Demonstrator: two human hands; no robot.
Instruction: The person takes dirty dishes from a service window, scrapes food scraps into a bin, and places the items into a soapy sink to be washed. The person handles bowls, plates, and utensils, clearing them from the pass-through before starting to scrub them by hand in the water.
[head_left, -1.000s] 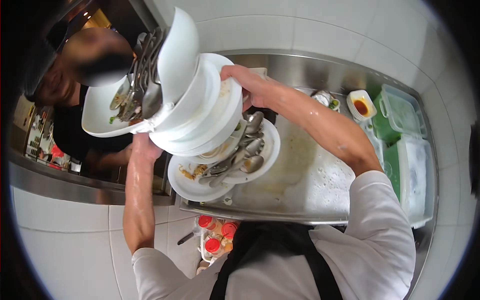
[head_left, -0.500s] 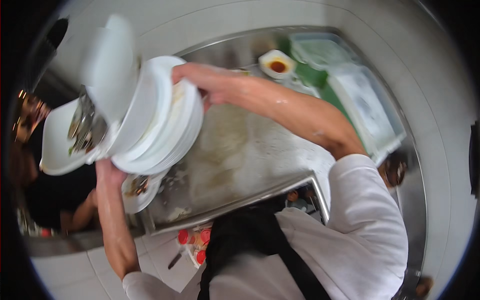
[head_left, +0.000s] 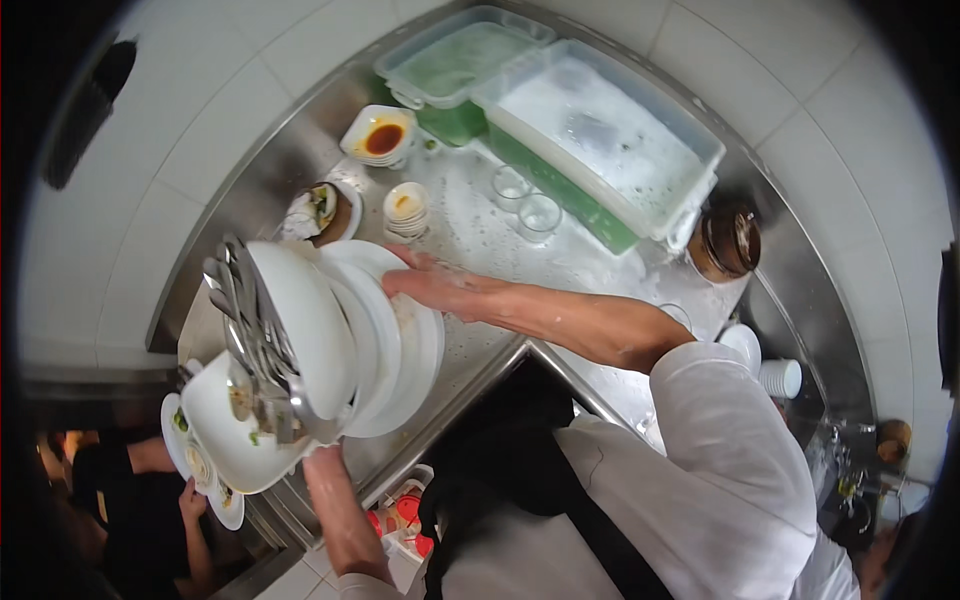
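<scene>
Between my two hands is a tilted stack of white plates (head_left: 425, 340), with a deep white bowl (head_left: 310, 320) at its left side. My right hand (head_left: 430, 283) grips the upper rims of the plates. From below, my left hand (head_left: 325, 458) supports the stack; its fingers are mostly hidden. Metal spoons and forks (head_left: 250, 320) lie bunched against the bowl's left side, with some reaching down to a squarish white dish (head_left: 240, 430) holding food scraps. Which of these pieces my left hand touches directly I cannot tell.
A co-worker's hand (head_left: 192, 500) is by scrap-covered plates (head_left: 180, 440) at lower left. Along the back stand sauce-stained bowls (head_left: 385, 140), small stacked dishes (head_left: 405, 208), glasses (head_left: 540, 215) and a sudsy tub (head_left: 600, 110). Brown round containers (head_left: 728, 240) and white cups (head_left: 780, 378) sit rightward.
The view has turned toward the right, showing more of the counter. The stack sits lower in view, and the raised white piece is now down against it, with the cutlery clearly visible.
</scene>
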